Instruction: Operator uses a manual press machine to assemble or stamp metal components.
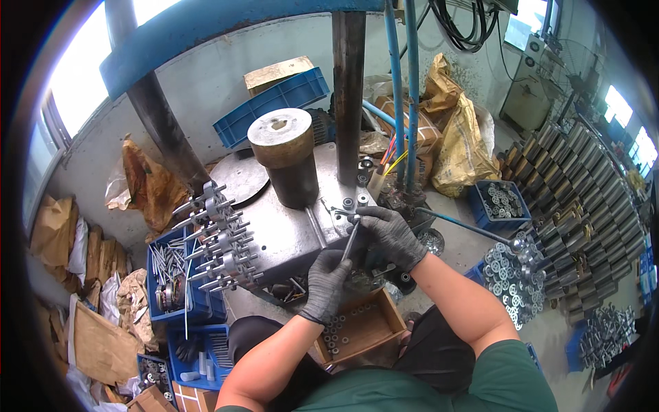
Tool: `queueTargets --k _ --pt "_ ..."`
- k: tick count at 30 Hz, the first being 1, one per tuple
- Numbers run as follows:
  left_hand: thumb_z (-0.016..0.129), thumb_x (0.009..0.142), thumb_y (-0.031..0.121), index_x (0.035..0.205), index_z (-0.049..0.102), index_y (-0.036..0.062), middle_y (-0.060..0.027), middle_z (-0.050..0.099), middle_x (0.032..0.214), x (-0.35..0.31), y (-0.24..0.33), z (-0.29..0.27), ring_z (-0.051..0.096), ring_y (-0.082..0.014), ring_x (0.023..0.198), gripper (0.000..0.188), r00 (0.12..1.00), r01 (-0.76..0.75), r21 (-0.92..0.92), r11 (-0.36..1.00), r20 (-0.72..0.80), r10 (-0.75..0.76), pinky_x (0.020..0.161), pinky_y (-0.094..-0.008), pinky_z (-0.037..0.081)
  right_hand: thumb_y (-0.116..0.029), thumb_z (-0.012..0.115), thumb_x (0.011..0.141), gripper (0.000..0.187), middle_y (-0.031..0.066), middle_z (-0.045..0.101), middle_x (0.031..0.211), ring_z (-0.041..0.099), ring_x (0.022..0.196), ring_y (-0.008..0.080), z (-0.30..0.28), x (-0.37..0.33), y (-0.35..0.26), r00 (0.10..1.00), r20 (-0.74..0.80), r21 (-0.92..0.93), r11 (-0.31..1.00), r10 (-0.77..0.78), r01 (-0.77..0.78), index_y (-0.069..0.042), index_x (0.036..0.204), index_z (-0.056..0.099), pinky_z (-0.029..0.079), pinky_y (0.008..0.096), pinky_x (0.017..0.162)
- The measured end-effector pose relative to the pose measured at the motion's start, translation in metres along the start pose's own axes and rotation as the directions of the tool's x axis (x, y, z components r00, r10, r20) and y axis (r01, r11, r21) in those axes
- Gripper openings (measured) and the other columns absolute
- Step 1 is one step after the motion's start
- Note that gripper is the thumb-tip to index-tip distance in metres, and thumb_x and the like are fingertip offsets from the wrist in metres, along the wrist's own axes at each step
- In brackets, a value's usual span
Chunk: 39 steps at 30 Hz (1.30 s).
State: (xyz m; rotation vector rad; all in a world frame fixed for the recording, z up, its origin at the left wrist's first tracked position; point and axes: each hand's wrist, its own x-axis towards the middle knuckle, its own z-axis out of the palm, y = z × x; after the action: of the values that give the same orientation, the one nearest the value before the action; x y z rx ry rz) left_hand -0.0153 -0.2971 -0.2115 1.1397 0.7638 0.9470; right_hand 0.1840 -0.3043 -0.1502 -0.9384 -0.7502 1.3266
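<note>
Both my hands wear dark grey gloves. My left hand (325, 286) is closed round the lower end of a thin metal rod (351, 240), which stands tilted over the front edge of a steel press table (292, 237). At the rod's upper end my right hand (391, 235) pinches a small metal part, mostly hidden by the fingers. Just beyond lie several small bearing-like rings (348, 204). A loose steel bar (316, 228) rests on the table to the left. Behind it stands a thick steel cylinder (292, 168) with a wider cap.
Stacked rods with metal discs (223, 240) line the table's left edge. Below are a blue crate of rods (154, 288) and a wooden drawer (391, 316) with small rings. Right of me lie spoked metal wheels (511, 285) and rows of metal tubes (570, 199). Press columns (348, 96) rise behind.
</note>
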Motion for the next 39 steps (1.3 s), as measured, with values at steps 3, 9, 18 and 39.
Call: queueTargets --k 3,9,18,39 --pt "0.073 0.093 0.001 0.11 0.066 0.0037 -0.0034 0.069 0.097 0.002 -0.003 -0.002 0.063 -0.0109 0.084 0.019 1.0 0.003 0.014 1.0 -0.028 -0.003 0.077 -0.0274 0.054 -0.004 0.062 0.098 0.032 0.0103 0.075 0.109 0.072 0.098 0.0176 0.0 -0.002 -0.003 0.999 -0.021 -0.152 0.988 0.031 -0.034 0.002 0.129 0.066 0.059 0.0307 0.09" --pt "0.073 0.092 0.002 0.111 0.065 0.0013 -0.0056 0.071 0.095 0.007 -0.006 -0.004 0.066 -0.0119 0.079 0.02 0.984 -0.135 0.103 0.986 -0.101 0.145 0.071 -0.0268 0.056 -0.013 0.066 0.098 0.021 0.0015 0.07 0.097 0.067 0.087 0.0111 0.02 -0.007 0.005 0.993 -0.104 0.187 0.982 0.047 -0.027 -0.007 0.118 0.069 0.058 0.027 0.076" --pt "0.066 0.099 0.013 0.108 0.068 0.0022 -0.0016 0.067 0.088 0.0 0.005 -0.012 0.058 -0.0091 0.071 0.015 0.995 -0.091 0.056 0.994 -0.03 0.093 0.064 -0.0252 0.048 -0.02 0.065 0.1 0.015 0.0005 0.067 0.087 0.066 0.074 0.0098 0.033 -0.004 0.023 1.0 -0.014 0.159 0.987 0.016 -0.014 -0.007 0.106 0.07 0.056 0.0249 0.068" --pt "0.061 0.098 0.006 0.135 0.058 -0.0007 -0.0114 0.066 0.127 -0.012 0.01 -0.014 0.065 -0.021 0.112 0.038 0.926 -0.331 0.174 0.928 0.248 0.284 0.103 -0.0362 0.052 -0.022 0.063 0.102 0.025 0.002 0.068 0.093 0.062 0.084 0.0086 0.006 -0.046 -0.027 0.98 0.149 -0.22 0.962 -0.133 0.164 -0.005 0.12 0.066 0.053 0.026 0.077"
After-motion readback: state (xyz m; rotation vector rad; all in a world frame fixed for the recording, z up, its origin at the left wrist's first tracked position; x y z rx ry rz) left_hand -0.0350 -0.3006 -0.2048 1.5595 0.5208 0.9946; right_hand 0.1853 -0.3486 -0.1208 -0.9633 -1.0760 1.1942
